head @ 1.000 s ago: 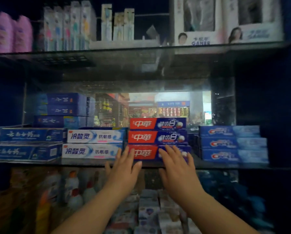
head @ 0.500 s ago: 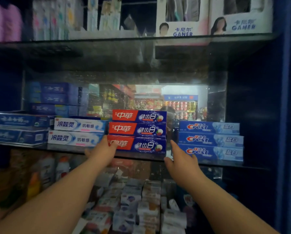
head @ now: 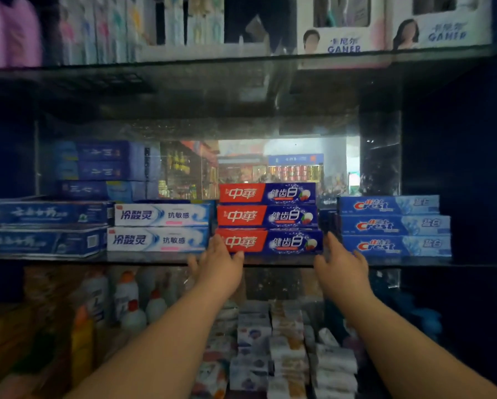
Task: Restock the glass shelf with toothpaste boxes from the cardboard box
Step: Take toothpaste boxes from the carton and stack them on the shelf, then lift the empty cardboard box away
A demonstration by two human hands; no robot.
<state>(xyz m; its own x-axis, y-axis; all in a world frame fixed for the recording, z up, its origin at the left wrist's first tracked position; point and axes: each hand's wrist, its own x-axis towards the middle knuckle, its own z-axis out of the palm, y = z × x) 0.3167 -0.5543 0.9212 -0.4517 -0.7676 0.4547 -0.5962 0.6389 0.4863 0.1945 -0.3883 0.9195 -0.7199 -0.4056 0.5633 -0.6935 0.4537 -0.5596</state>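
Now we see both our bare hands at the two ends of the lowest red-and-blue cardboard toothpaste box (head: pixel 273 241), which lies flat on the glass shelf (head: pixel 284 261) at the centre of the frame. Our left hand (head: pixel 220 262) curls loosely around the red left end, thumb touching the front face and fingers tucked behind the corner. Our right hand (head: pixel 341 264) stands open just beside the blue right end, its fingertips (head: pixel 329 239) at the box's corner; whether they press on it we cannot tell. Two more red-and-blue boxes (head: pixel 267 205) lie stacked directly on the lowest one, making a pile of three. Just right of the pile sit three blue Crest toothpaste boxes (head: pixel 394 226), also stacked. To the left lie two white-and-blue toothpaste boxes (head: pixel 161 227), one on the other, and farther left two dark blue toothpaste boxes (head: pixel 45 227), blurred. Behind them, at middle left, more blue boxes (head: pixel 103 165) are piled. Along the top of the frame an upper glass shelf (head: pixel 184 67) carries white display cartons (head: pixel 342 27) and pink bottles (head: pixel 9 30). Below the middle shelf, at lower left, stand white bottles with red caps (head: pixel 129 298), dim and soft.
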